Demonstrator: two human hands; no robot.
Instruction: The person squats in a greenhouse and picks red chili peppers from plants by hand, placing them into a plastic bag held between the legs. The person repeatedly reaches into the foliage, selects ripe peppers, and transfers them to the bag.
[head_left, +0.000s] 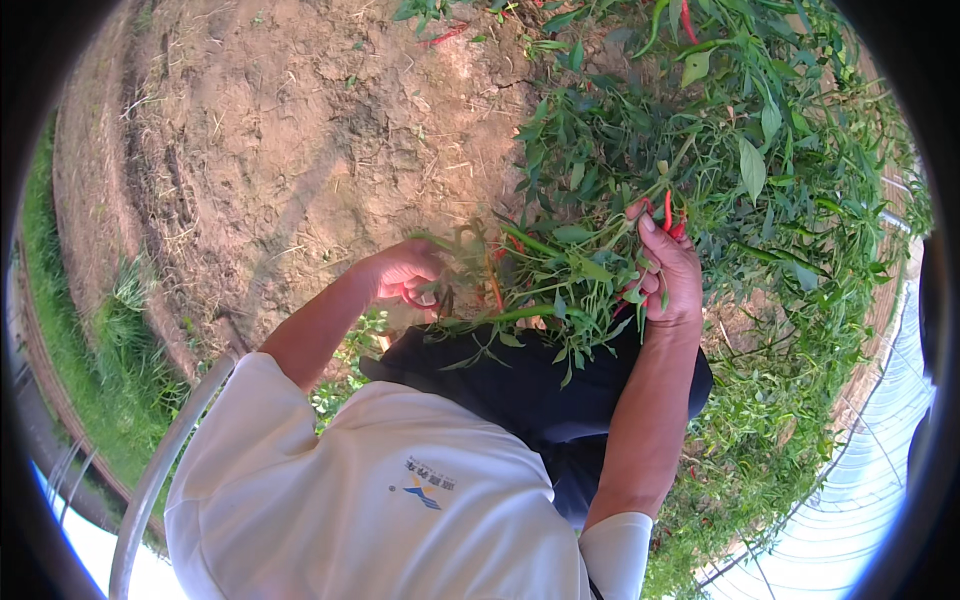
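My right hand (670, 270) is closed around several red chili peppers (668, 211), whose tips stick out past the thumb. A leafy pepper stem runs by its thumb and fingertips. Over the bare soil, my left hand (405, 268) has its fingers curled, with a curved red chili pepper (418, 301) at them. Between the hands spreads a bent pepper branch (551, 285) with narrow leaves. On it hang long green chili peppers (536, 310) and an orange-red chili pepper (493, 281). Some stems near my left hand are blurred.
Dense pepper plants (780, 150) fill the right side, bearing green and red fruit. Dry, cracked soil (322, 127) lies at upper left, with a red pepper (448, 34) on it. A curved metal pipe (169, 465) rises at my left. Grass (112, 390) grows beyond it.
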